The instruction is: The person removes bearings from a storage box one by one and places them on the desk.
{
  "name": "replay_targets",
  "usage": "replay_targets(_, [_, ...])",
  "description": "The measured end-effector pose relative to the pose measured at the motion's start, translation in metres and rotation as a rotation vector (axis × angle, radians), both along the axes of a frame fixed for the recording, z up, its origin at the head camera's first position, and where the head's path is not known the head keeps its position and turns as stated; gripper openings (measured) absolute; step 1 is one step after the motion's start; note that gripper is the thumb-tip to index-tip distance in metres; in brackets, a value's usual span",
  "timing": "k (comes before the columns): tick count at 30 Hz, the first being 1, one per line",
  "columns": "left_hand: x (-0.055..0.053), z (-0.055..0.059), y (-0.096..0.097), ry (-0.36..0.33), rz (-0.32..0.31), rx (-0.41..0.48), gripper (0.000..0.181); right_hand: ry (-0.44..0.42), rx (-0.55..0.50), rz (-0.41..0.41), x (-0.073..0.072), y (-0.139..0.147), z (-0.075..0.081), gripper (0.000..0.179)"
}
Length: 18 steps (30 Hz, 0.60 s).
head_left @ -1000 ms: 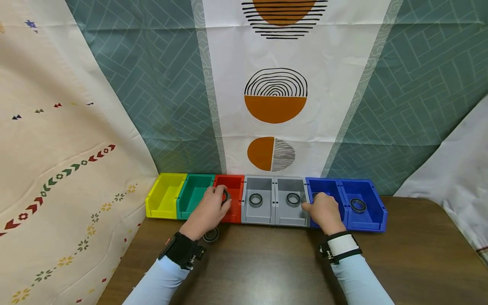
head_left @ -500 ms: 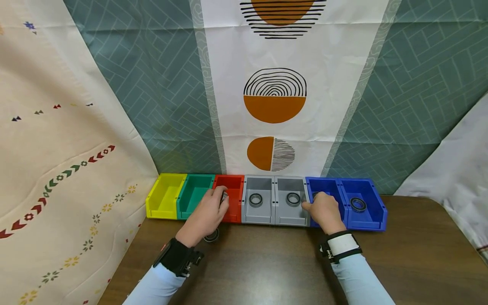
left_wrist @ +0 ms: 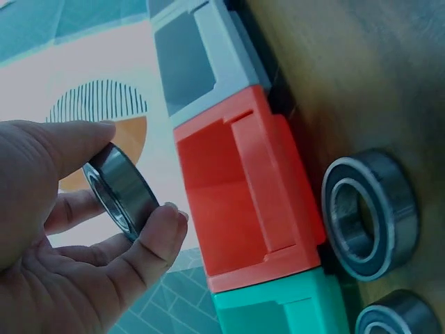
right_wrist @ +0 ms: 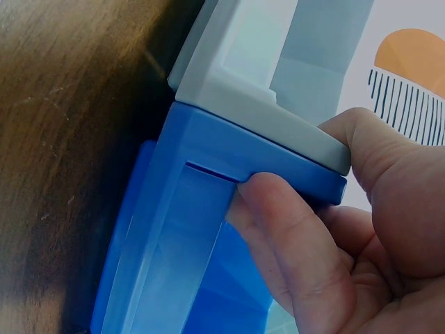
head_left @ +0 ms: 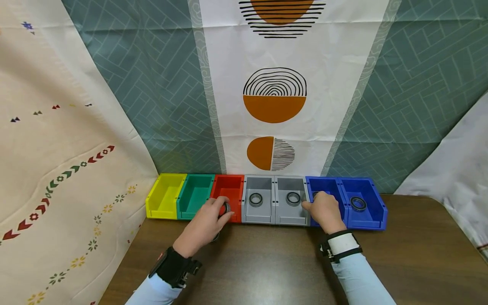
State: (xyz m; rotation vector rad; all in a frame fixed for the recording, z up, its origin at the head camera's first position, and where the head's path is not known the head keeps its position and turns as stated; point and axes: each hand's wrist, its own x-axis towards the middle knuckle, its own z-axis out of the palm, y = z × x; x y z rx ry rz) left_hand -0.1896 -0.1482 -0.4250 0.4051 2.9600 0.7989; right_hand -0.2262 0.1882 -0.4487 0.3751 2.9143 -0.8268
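My left hand [head_left: 202,224] holds a ball bearing [left_wrist: 132,181] on edge between thumb and fingertips, over the front of the red bin [head_left: 231,185]. Two more bearings lie on the table before the red and green bins: one bearing [left_wrist: 382,243] shows whole in the left wrist view, another bearing [left_wrist: 410,309] is cut off by the frame. My right hand [head_left: 327,214] pinches the adjoining side walls of the left blue bin [right_wrist: 208,149] and the grey bin [right_wrist: 278,129]. A bearing in that blue bin is mostly hidden behind the hand.
Bins stand in one row: yellow [head_left: 165,195], green [head_left: 196,195], red, two grey and two blue. Each grey bin holds a bearing [head_left: 256,200], as does the right blue bin [head_left: 364,188]. Patterned cloth [head_left: 274,55] hangs behind them. Brown table [head_left: 267,267] lies in front.
My left hand has drawn back slightly toward the table's front with the bearing, and now covers most of the bearing lying on the table. The right hand stays in place.
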Motion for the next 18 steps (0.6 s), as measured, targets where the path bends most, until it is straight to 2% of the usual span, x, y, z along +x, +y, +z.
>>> replay_targets(8, [0.011,-0.015,0.003,0.017,-0.087,-0.037,0.039,0.025,0.026,0.007,0.0,0.0,-0.001,0.043])
replay_targets(18, [0.016,-0.032,0.011,-0.041,-0.111,-0.12,0.039,0.024,0.027,0.009,0.0,0.0,-0.001,0.043])
